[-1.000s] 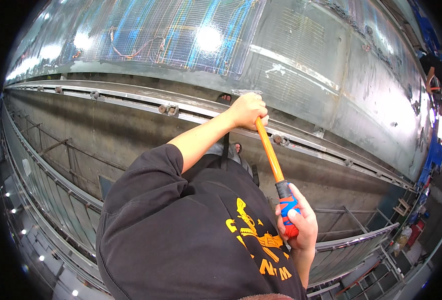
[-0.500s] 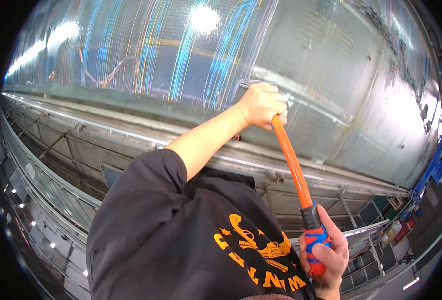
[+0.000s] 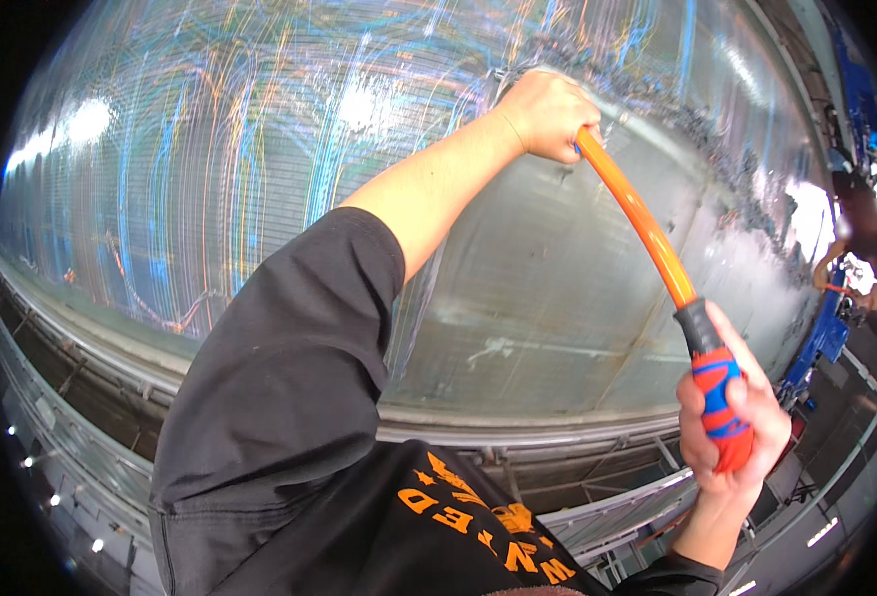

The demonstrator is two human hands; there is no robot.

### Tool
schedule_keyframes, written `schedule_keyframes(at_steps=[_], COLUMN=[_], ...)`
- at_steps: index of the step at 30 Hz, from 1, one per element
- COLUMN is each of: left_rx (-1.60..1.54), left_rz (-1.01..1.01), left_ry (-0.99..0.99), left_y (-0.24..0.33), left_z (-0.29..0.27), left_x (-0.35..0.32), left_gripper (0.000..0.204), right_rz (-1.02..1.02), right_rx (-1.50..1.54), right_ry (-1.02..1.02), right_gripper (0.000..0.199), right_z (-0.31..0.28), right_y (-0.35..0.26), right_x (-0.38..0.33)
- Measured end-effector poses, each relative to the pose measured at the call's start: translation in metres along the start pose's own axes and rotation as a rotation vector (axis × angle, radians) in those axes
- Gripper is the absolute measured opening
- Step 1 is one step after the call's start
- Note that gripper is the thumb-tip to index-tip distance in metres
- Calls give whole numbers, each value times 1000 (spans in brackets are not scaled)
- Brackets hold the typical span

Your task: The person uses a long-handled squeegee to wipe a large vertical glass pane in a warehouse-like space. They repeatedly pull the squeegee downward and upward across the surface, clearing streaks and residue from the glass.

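Note:
Both my hands hold one long orange-handled tool (image 3: 632,207) that slants across the wide, shiny surface (image 3: 518,308). My left hand (image 3: 553,114) is closed round the shaft at its far end, with the arm stretched out. Only a bit of metal (image 3: 506,77) shows beyond that fist; the rest of the tool's head is hidden. My right hand (image 3: 736,407) wraps the red and blue grip at the near end, below a black collar. Dark, crumbly residue (image 3: 697,129) lies just beyond and right of my left hand.
Blue, orange and white streaks (image 3: 250,169) cover the surface's left and far parts; a greyer, smoother patch lies under the tool. A metal rail (image 3: 518,432) runs along the near edge, close to my body. Blue equipment (image 3: 821,343) stands at the right.
Both hands and the tool have moved away from me and somewhat to the right. The view has shifted farther over the surface. My grip on both ends looks the same.

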State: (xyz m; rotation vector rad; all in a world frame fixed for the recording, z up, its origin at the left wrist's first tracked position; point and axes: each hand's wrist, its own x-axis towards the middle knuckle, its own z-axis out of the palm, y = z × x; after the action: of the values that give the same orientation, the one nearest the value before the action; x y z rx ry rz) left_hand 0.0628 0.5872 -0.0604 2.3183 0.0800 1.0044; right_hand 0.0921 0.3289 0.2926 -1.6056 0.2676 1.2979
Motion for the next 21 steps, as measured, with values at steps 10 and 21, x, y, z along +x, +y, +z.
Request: schedule_keyframes(at_steps=[10, 21], left_rx=[-1, -131], left_rz=[47, 11], left_ry=[-223, -219], left_y=[37, 361], left_z=[-12, -71], left_x=[4, -257], left_gripper=[19, 27], right_rz=[-177, 58], right_rx=[35, 245], right_ry=[-176, -210], right_gripper=[79, 86], right_z=[-23, -109], right_y=[103, 387], right_x=[-33, -279])
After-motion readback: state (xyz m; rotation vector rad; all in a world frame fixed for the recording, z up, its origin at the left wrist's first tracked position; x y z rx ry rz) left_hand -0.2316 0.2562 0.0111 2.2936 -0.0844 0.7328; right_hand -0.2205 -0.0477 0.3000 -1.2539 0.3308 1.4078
